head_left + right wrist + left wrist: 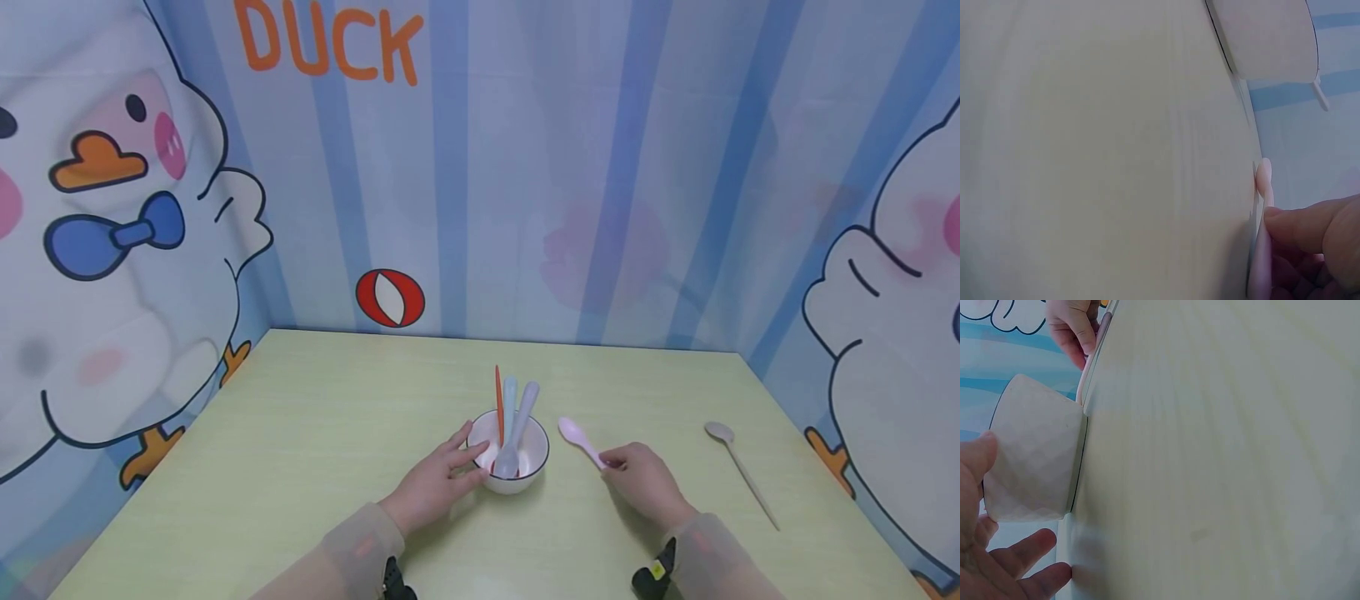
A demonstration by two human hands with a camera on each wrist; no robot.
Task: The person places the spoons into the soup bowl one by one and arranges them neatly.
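A white bowl (517, 483) with a dark rim stands mid-table, holding an orange stick-like utensil (498, 400), a light blue handle (510, 404) and a pale lavender spoon (526, 404). My left hand (442, 475) holds the bowl by its left rim with thumb and a finger; in the left wrist view, two other fingers (1041, 544) spread free below it. Right of the bowl, my right hand (641, 479) pinches the handle of a pink spoon (576, 433). In the right wrist view the thumb presses on this spoon (1263, 250), which lies along the tabletop.
A beige long-handled spoon (742, 475) lies on the right side of the pale yellow table (300, 417). Behind and beside the table hang blue striped cloths (510, 167) printed with ducks. Both wrists wear dark straps.
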